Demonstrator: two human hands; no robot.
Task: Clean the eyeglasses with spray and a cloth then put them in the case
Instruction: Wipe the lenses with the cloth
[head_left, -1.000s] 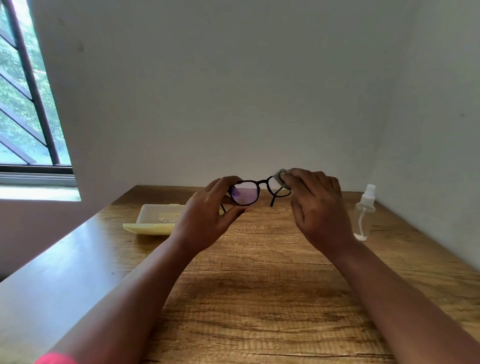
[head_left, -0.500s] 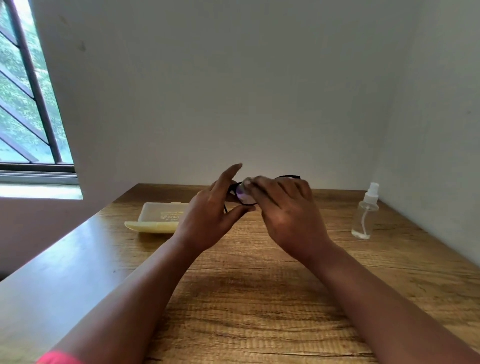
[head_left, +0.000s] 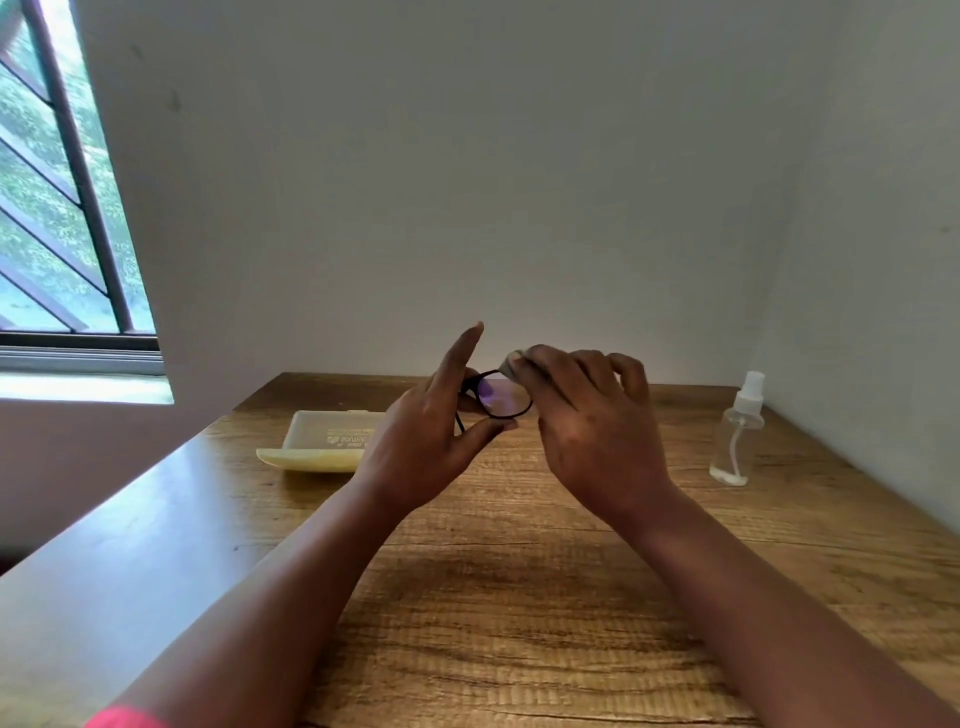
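Note:
Black-framed eyeglasses (head_left: 503, 398) are held up above the wooden table (head_left: 519, 597). My left hand (head_left: 426, 441) grips their left side between thumb and fingers, with the index finger sticking up. My right hand (head_left: 587, 426) pinches a small grey cloth (head_left: 511, 362) against the top edge of the visible lens. The other lens is hidden behind my right hand. A pale yellow glasses case (head_left: 322, 441) lies open on the table behind my left hand. A clear spray bottle (head_left: 737, 431) with a white nozzle stands at the right.
White walls close the table in at the back and at the right, just beyond the bottle. A barred window (head_left: 62, 208) is at the far left. The table's left edge runs diagonally toward me.
My right hand with the cloth moved from the right lens across to the left lens, then slid to that lens's upper edge. My left index finger lifted off the frame.

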